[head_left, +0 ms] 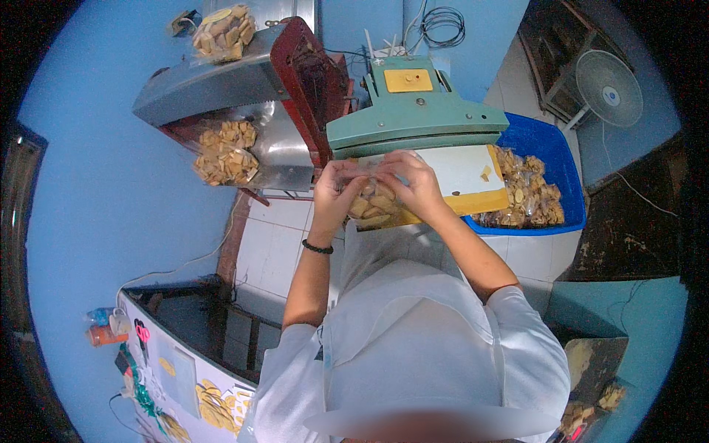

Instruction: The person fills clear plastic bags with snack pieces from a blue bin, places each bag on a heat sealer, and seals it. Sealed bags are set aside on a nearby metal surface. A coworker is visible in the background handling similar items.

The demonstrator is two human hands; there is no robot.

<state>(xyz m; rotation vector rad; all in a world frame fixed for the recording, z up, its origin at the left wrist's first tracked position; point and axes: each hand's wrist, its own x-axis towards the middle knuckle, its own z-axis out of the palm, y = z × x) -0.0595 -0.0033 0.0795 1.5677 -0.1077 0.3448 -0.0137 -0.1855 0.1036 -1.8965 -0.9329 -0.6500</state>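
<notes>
A clear plastic bag of light-brown snack pieces (374,204) hangs between my hands at the front edge of a green sealing machine (418,119). My left hand (340,185) pinches one side of the bag's upper end, and my right hand (410,177) pinches the other side, thumbs close together. Both hands are over the machine's white and yellow shelf (462,171), just in front of its long jaw. A few crumbs lie on that shelf. The fingertips partly hide the bag's mouth.
To the right, a blue plastic tub (576,205) holds several filled bags. More filled bags (226,152) lie on a metal-and-red machine (216,91) at left. A standing fan (609,88) is at upper right. A table with oval labels (216,404) stands lower left.
</notes>
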